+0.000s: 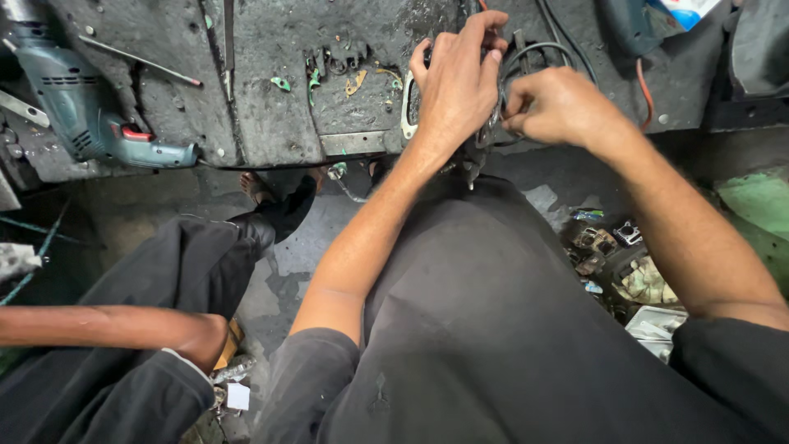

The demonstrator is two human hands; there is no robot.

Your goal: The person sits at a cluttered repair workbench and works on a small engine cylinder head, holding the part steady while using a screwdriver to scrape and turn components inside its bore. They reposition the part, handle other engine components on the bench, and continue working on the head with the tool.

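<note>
Cable loop (538, 51) — dark, thin, arching up and away from both hands over the grimy workbench (271, 99) at its near edge. Head view, the only one.

Left hand (456, 78) reaches forward, fingers curled round a small dark metal part (477, 152) that hangs over the bench edge; a pale plate (407, 111) stands just left of the palm. Grip looks closed, though what exactly the fingertips pinch is hidden behind the hand.

Right hand (559, 107) sits just beside the left, nearly touching, fist closed with thumb and forefinger pinching where the cable meets the part. Cable runs from that pinch up and rightward, then curves back left — its long axis roughly across the bench. Right hand is the nearer to it; left steadies the part.

Elsewhere: a teal power drill (82, 107) lies well left on the bench, a thin rod (140, 59) beside it. Another person's forearm (107, 329) crosses low left. Small scrap parts (604, 247) on the floor to the right.
</note>
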